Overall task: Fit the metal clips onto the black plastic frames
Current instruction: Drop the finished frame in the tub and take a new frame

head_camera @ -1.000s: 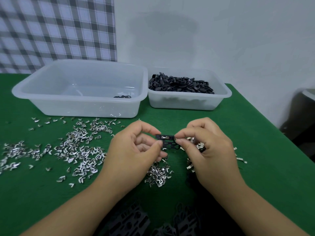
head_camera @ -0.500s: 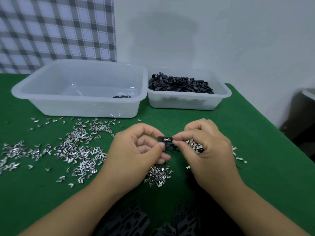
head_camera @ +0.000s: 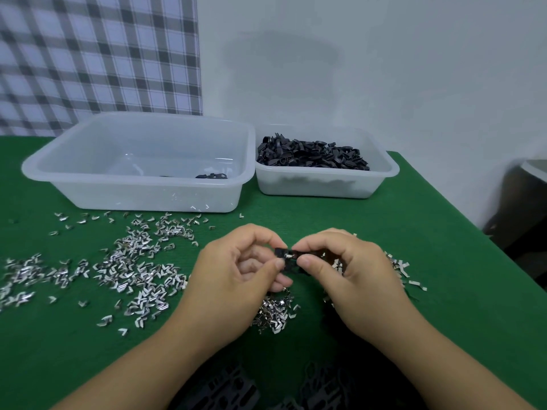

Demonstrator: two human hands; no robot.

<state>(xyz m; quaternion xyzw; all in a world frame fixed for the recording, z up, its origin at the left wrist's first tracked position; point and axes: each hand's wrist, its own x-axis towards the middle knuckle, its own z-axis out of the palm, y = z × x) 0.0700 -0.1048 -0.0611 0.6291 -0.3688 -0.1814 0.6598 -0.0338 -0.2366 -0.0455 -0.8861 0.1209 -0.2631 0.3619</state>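
- Closer together than before, left hand (head_camera: 236, 279) and right hand (head_camera: 349, 276) are clamped on the frame (head_camera: 280, 252) between them.
- Light and stiff, it is best held by its ends; the clip (head_camera: 289, 255) is judged slippery.

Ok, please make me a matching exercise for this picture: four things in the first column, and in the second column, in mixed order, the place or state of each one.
Things:
1. large tub
2. small tub
3. loose metal clips
4. single black frame

Places or states:
a. pinched between the left hand and the right hand
b. heaped with black frames
c. scattered on the green table
d. nearly empty, a few dark parts at the bottom

Pairs: 1-d, 2-b, 3-c, 4-a
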